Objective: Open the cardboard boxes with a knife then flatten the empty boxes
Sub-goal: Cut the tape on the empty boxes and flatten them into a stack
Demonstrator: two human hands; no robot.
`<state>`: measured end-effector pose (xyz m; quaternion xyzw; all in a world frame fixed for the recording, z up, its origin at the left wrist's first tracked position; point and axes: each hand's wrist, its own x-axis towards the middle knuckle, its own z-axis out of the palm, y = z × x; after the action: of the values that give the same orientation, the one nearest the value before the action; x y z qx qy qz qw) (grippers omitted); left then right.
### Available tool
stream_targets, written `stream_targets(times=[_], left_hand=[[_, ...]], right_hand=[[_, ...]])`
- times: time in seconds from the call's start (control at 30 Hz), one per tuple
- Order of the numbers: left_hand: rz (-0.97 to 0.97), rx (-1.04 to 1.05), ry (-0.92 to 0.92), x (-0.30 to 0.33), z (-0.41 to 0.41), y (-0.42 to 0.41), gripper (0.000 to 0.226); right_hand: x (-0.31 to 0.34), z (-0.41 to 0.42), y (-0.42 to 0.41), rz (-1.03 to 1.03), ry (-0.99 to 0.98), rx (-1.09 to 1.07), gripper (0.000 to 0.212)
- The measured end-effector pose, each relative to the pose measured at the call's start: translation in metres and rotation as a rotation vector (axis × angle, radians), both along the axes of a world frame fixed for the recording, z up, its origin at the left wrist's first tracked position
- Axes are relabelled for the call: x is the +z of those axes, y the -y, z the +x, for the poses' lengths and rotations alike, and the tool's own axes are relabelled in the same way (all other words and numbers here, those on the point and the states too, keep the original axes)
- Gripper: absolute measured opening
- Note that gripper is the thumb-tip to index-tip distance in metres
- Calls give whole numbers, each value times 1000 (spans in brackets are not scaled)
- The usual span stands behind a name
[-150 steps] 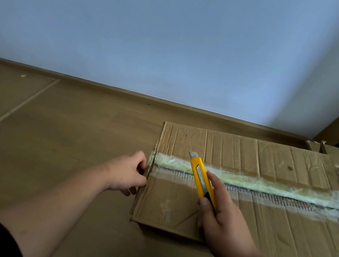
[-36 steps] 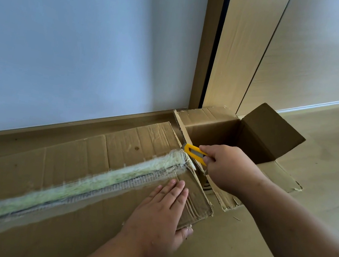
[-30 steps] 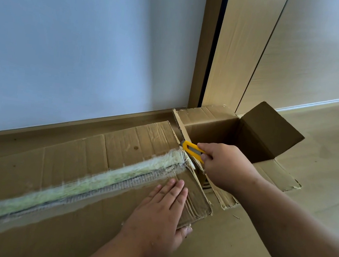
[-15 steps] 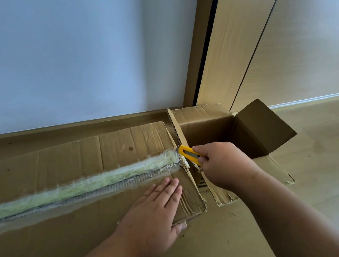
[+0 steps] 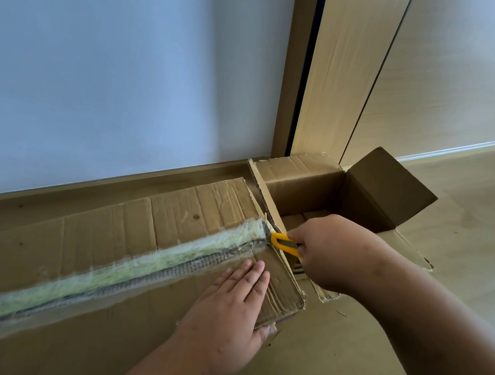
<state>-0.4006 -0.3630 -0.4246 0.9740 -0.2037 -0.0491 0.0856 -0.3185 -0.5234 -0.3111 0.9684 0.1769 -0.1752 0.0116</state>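
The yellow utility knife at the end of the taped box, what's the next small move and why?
Probably draw the yellow utility knife down through the tape at the end edge of the long taped cardboard box. The right hand holds it at the seam's end, and the left hand presses flat on the flap.

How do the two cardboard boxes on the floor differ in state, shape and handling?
The taped box is closed, a strip of tape running along its top seam; the open box has its flaps raised. The taped box is long and low; the open box looks shorter and deeper. The left hand presses flat on the taped box while the right hand holds a yellow knife at its end; no hand holds the open box. Both are worn brown cardboard.
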Motion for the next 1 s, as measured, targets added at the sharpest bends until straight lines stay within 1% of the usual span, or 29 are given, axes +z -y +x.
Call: stream_targets(times=[0.13,0.23,0.3,0.37,0.4,0.47,0.6,0.73,0.83,1.0], left_hand=[[30,10,-52,12,1,1,79],[31,22,-46,13,0,1,78],[18,46,-30,11,-2,1,81],[47,50,21,8,-1,-1,77],[62,57,-8,9,-2,-2,75],[56,48,-8,2,-4,-2,77],[76,20,49,-2,-6,-1,74],[107,20,74,-3,-7,-1,73],[134,28,129,-5,-7,-1,73],[152,33,146,-5,-7,-1,73]], right_hand=[[9,-6,7,-24,-33,27,43],[9,-10,10,-7,-31,12,41],[10,-11,11,26,-46,-30,39],[13,-11,13,57,-48,-67,36],[16,-12,15,70,-41,-74,36],[19,-11,18,89,-28,-82,36],[18,-6,23,132,3,-117,37],[13,2,28,183,-58,-140,39],[10,6,34,223,-103,-167,38],[8,9,45,263,-133,-181,35]])
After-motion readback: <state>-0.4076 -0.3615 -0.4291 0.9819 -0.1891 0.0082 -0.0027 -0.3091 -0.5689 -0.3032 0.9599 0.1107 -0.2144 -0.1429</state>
